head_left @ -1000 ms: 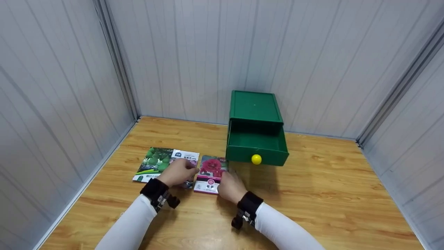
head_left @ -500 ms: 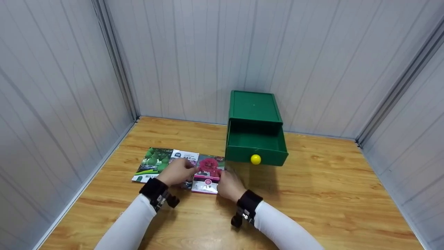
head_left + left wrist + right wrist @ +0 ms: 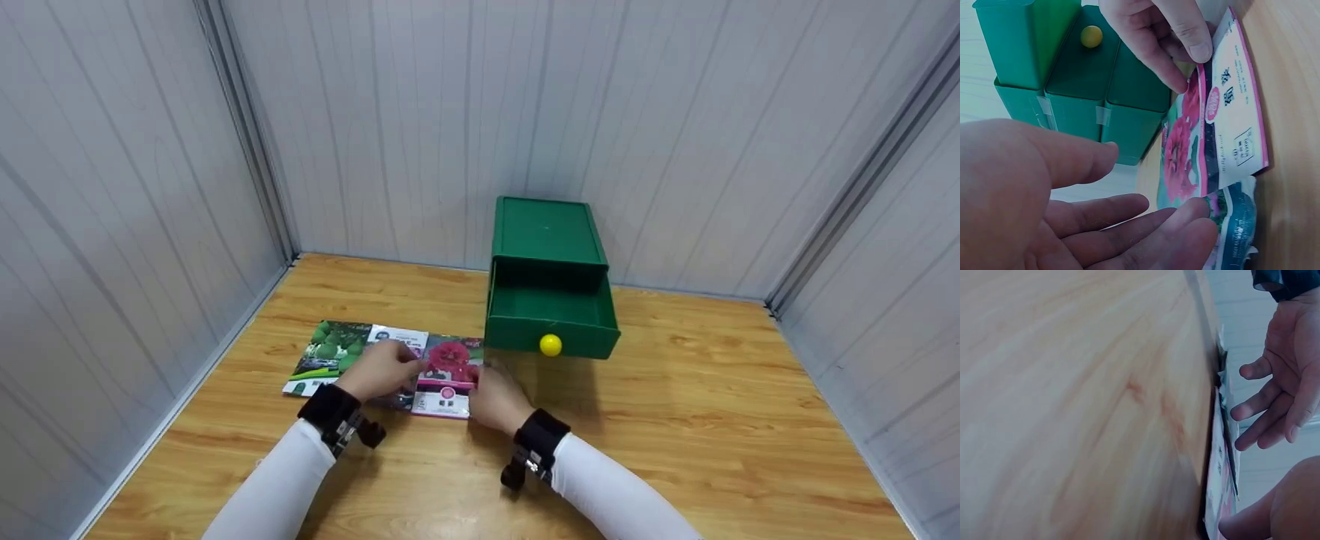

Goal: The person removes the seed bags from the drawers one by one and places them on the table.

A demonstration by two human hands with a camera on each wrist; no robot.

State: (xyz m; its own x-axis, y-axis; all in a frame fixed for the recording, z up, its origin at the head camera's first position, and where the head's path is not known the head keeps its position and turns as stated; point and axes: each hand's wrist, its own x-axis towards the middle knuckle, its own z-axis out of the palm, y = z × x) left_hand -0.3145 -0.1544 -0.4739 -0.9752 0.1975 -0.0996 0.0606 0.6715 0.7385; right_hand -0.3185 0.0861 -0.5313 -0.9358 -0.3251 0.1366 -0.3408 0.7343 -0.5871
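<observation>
Three flat picture packets, which look like seed packets, lie side by side. My right hand (image 3: 501, 397) holds the right edge of the seed packet with a pink flower (image 3: 442, 403), its thumb and forefinger on that edge. My left hand (image 3: 381, 371) is over the middle packet (image 3: 401, 335) with purple flowers, hiding much of it. In the left wrist view the left fingers (image 3: 1106, 211) are spread loosely, with nothing held between them and the thumb. Left of these lies the packet with green fruit (image 3: 330, 360). The pink packet's left edge meets or slightly overlaps the middle packet.
Behind the right hand stands a green drawer box (image 3: 551, 229). Its upper drawer (image 3: 517, 334), with a yellow knob (image 3: 550, 345), is pulled out. Pale panel walls (image 3: 390, 135) enclose the wooden tabletop (image 3: 690, 420) at the back and both sides.
The pink-flower packet has slid a little left, closing the gap to the middle packet. My right hand has moved slightly left with it; my left hand has barely moved.
</observation>
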